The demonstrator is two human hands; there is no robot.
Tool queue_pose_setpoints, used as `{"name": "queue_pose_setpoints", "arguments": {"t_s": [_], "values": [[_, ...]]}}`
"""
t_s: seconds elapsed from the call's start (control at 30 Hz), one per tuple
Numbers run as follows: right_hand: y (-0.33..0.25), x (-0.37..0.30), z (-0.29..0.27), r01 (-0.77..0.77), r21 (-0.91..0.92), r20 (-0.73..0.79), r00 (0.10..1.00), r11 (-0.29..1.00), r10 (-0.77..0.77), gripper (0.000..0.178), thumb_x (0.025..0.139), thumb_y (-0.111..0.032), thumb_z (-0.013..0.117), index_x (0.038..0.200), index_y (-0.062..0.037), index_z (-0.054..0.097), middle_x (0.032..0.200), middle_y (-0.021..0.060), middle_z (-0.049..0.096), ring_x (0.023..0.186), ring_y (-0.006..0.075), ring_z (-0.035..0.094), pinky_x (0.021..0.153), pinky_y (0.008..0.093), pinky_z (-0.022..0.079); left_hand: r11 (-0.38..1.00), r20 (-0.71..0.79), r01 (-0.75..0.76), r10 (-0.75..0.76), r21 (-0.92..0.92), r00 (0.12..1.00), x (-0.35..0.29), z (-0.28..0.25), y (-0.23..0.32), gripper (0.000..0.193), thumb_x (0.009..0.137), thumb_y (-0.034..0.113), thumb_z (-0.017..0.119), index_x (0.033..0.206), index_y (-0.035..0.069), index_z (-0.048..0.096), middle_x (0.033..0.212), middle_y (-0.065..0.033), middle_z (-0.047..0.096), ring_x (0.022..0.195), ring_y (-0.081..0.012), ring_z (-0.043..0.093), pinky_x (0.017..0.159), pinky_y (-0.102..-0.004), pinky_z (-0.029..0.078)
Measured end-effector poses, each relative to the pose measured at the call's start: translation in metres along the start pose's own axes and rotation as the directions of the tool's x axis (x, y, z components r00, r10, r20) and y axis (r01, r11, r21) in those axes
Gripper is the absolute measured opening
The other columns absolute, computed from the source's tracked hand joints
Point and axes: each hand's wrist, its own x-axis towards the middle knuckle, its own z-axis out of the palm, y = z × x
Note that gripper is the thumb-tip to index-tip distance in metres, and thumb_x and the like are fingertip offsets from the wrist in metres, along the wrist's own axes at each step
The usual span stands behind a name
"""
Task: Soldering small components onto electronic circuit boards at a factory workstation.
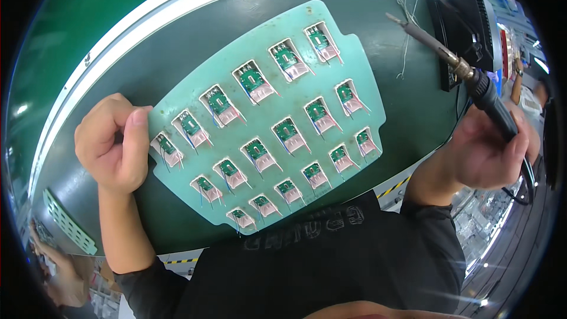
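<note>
The pale green fixture tray (295, 97) spreads across the dark workbench (407, 106) before the person; whether it rests fully flat is unclear. The left hand (112, 145) pinches its left end, thumb against the edge, fingers curled and partly hidden. The panel looks stiff, thin and fairly light for its breadth, so its bare rim seems the sound hold. The small circuit boards (286, 130) sit in pockets and are probably fragile, their fine wires (338, 124) easily bent or snagged. The right hand (493, 147) wraps the soldering iron (459, 67) by its insulated handle, the safe grip, since the metal end may be hot.
</note>
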Motion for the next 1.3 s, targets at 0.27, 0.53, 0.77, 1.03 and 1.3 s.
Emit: {"name": "queue_pose_setpoints", "arguments": {"t_s": [0.27, 0.53, 0.77, 1.03, 1.3], "values": [[-0.003, -0.010, 0.025, 0.027, 0.053, 0.225, 0.974, 0.998, -0.039, 0.036, 0.102, -0.029, 0.043, 0.117, 0.0026, 0.051, 0.074, 0.0215, 0.057, 0.056, 0.0240, 0.056, 0.052, 0.0375, 0.047, 0.999, -0.017, 0.029, -0.030, -0.023, 0.999, -0.001, 0.003, 0.004, 0.016, 0.086, -0.009, 0.059, 0.072, -0.003, 0.055, 0.061, -0.0083, 0.054, 0.053, -0.0157, 0.045, 0.051, -0.0285, 0.036], [0.008, -0.015, 0.024, 0.135, -0.102, 0.283, 0.954, 0.986, -0.102, 0.037, 0.107, -0.028, 0.043, 0.120, 0.0061, 0.052, 0.066, 0.0236, 0.058, 0.050, 0.0262, 0.056, 0.046, 0.0382, 0.046, 0.999, 0.007, 0.028, -0.027, -0.018, 1.000, 0.000, 0.003, 0.005, 0.017, 0.089, -0.007, 0.058, 0.073, -0.003, 0.053, 0.061, -0.0085, 0.052, 0.054, -0.0150, 0.044, 0.051, -0.0281, 0.035], [0.009, -0.016, 0.024, 0.061, -0.060, 0.294, 0.955, 0.996, -0.041, 0.041, 0.106, -0.030, 0.049, 0.120, 0.0069, 0.056, 0.072, 0.0244, 0.061, 0.054, 0.0256, 0.058, 0.048, 0.0371, 0.045, 0.997, -0.008, 0.033, -0.034, -0.065, 0.999, -0.001, 0.004, 0.002, 0.018, 0.090, -0.006, 0.058, 0.073, -0.004, 0.053, 0.061, -0.0081, 0.051, 0.054, -0.0144, 0.043, 0.052, -0.0277, 0.033], [0.007, -0.015, 0.026, 0.009, -0.009, 0.303, 0.953, 1.000, -0.006, 0.042, 0.105, -0.033, 0.052, 0.120, 0.0049, 0.058, 0.075, 0.0227, 0.061, 0.054, 0.0249, 0.057, 0.049, 0.0359, 0.045, 0.995, 0.032, 0.078, -0.076, -0.068, 0.997, -0.005, 0.001, 0.004, 0.018, 0.096, -0.002, 0.056, 0.079, -0.007, 0.056, 0.069, -0.0065, 0.052, 0.064, -0.0138, 0.042, 0.060, -0.0288, 0.031], [0.006, -0.015, 0.028, 0.000, -0.018, 0.297, 0.955, 1.000, 0.005, 0.042, 0.105, -0.034, 0.052, 0.121, 0.0043, 0.058, 0.075, 0.0220, 0.059, 0.054, 0.0244, 0.056, 0.049, 0.0354, 0.044, 0.994, 0.032, 0.080, -0.078, -0.069, 0.996, -0.005, 0.002, 0.004, 0.017, 0.096, -0.002, 0.055, 0.079, -0.006, 0.056, 0.068, -0.0059, 0.052, 0.064, -0.0136, 0.042, 0.060, -0.0286, 0.031]]}}
